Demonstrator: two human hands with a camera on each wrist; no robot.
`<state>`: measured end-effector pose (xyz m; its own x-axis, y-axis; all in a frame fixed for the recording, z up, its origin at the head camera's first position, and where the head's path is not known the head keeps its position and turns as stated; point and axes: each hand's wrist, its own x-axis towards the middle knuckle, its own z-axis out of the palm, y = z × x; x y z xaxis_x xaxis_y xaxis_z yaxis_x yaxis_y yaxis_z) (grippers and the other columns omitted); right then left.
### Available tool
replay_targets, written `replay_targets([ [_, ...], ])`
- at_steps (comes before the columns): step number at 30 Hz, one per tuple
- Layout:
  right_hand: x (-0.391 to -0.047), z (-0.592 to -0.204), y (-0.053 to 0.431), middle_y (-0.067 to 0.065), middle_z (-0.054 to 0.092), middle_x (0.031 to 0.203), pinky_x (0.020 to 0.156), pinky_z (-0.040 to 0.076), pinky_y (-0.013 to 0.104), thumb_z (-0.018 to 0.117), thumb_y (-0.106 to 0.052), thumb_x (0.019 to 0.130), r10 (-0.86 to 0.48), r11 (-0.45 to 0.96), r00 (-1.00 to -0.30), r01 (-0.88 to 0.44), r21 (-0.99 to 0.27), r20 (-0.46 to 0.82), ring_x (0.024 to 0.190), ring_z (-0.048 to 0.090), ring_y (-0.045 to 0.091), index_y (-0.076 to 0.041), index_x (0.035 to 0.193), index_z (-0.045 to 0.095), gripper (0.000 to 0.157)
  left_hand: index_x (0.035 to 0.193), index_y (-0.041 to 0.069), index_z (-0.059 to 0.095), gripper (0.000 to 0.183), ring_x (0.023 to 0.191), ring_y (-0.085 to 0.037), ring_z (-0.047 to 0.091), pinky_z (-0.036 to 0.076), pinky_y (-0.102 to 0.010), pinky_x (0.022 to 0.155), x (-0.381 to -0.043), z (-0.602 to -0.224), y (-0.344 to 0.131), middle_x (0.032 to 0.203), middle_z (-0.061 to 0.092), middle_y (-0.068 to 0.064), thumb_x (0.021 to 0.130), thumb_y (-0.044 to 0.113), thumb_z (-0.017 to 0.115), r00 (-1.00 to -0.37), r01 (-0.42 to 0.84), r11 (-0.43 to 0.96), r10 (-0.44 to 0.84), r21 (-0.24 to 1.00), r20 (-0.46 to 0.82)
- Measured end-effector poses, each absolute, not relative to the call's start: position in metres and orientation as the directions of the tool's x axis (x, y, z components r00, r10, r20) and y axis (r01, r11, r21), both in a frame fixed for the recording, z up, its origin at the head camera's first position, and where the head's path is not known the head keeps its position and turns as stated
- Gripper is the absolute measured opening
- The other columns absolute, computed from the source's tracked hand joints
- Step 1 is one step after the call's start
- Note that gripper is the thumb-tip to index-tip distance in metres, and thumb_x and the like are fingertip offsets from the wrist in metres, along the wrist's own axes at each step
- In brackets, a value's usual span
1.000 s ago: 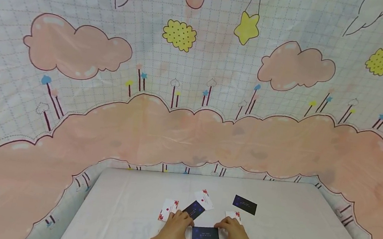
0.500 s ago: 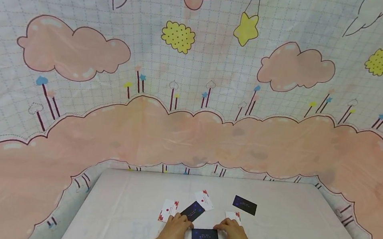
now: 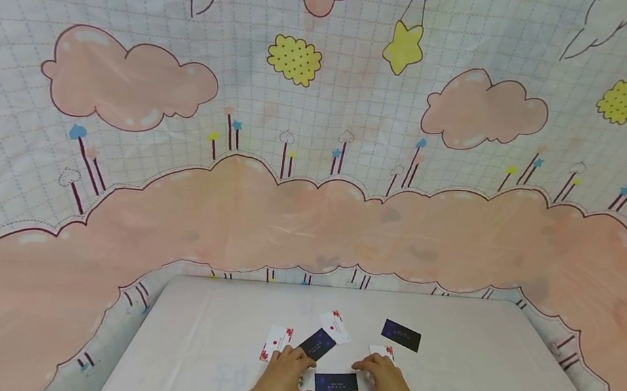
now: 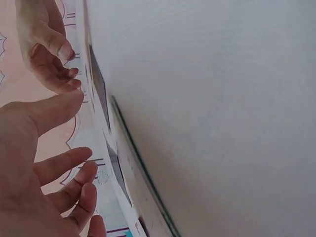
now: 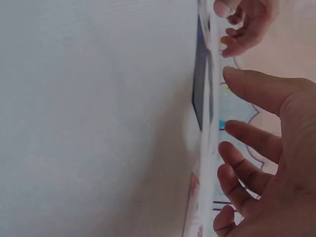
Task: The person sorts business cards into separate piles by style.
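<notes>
A dark blue business card (image 3: pixel 336 387) lies flat on the white table between my two hands. My left hand (image 3: pixel 283 376) is at its left end, fingers loosely bent and spread, the thumb tip by the card's lower left corner. At the right end is my right hand (image 3: pixel 385 387), its thumb tip at the lower right corner and its index finger off the edge. Both wrist views show the left hand (image 4: pixel 29 168) and the right hand (image 5: pixel 281 163) with parted fingers and nothing between them. Near the left hand, a thin dark-edged flat thing (image 4: pixel 143 165) lies on the table.
Beyond the hands lie another dark card (image 3: pixel 318 344), white cards with red prints (image 3: pixel 275 342), (image 3: pixel 335 326), and a dark card (image 3: pixel 401 335) farther right. A white card (image 3: pixel 383 351) is partly covered by the right hand. A patterned cloth (image 3: pixel 310 221) hangs behind the table (image 3: pixel 474 375).
Both hands have loosened from the front dark card; their index fingers have lifted off its ends and the left hand has drawn slightly left. The card stays in place.
</notes>
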<state>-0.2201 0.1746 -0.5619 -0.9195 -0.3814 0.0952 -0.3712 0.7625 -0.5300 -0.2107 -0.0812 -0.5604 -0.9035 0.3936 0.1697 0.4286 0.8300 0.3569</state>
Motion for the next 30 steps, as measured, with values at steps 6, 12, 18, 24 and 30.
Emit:
replay_targets([
  [6,-0.221,-0.545,0.175,-0.001,0.062,0.11,0.103,0.036,0.066,0.083,-0.028,0.075,-0.341,0.704,-0.924,-0.372,-0.605,0.171,0.121,0.054,0.041,-0.013,0.11,0.069,0.041,0.108,0.017,0.07,0.041,0.096,-0.018,0.053,0.04,-0.035,0.081,-0.213,-0.551,-0.089,0.103,0.064,0.002,0.074,0.036,0.083,-0.916,0.391,0.819,0.3,0.421,0.268],
  [12,-0.226,-0.532,0.174,-0.006,0.06,0.111,0.086,0.052,0.039,0.082,-0.03,0.078,-0.331,0.716,-0.921,-0.387,-0.581,0.207,0.109,0.056,0.024,-0.016,0.112,0.068,0.04,0.107,0.013,0.069,0.037,0.096,-0.019,0.055,0.042,-0.037,0.083,-0.214,-0.543,-0.096,0.102,0.066,0.001,0.076,0.028,0.081,-0.907,0.387,0.78,0.226,0.491,0.355],
  [18,-0.237,-0.528,0.174,-0.003,0.061,0.114,0.086,0.052,0.043,0.081,-0.028,0.079,-0.332,0.685,-0.912,-0.408,-0.603,0.24,0.109,0.057,0.025,-0.016,0.114,0.068,0.04,0.108,0.011,0.068,0.037,0.099,-0.022,0.058,0.044,-0.041,0.085,-0.219,-0.547,-0.1,0.102,0.067,-0.001,0.076,0.024,0.081,-0.917,0.358,0.763,0.179,0.538,0.357],
  [24,-0.254,-0.532,0.169,-0.001,0.062,0.115,0.087,0.05,0.044,0.081,-0.028,0.079,-0.365,0.661,-0.899,-0.434,-0.612,0.243,0.105,0.058,0.025,-0.016,0.118,0.067,0.043,0.112,0.01,0.068,0.043,0.106,-0.026,0.058,0.042,-0.043,0.087,-0.225,-0.552,-0.101,0.109,0.068,-0.004,0.074,0.024,0.083,-0.922,0.341,0.766,0.158,0.545,0.354],
  [30,-0.274,-0.539,0.163,0.003,0.061,0.118,0.091,0.049,0.05,0.081,-0.025,0.08,-0.391,0.676,-0.897,-0.431,-0.599,0.204,0.109,0.057,0.027,-0.017,0.124,0.065,0.047,0.117,0.009,0.067,0.051,0.11,-0.031,0.054,0.037,-0.045,0.088,-0.233,-0.554,-0.1,0.118,0.065,-0.01,0.072,0.025,0.085,-0.949,0.291,0.775,0.163,0.561,0.269],
])
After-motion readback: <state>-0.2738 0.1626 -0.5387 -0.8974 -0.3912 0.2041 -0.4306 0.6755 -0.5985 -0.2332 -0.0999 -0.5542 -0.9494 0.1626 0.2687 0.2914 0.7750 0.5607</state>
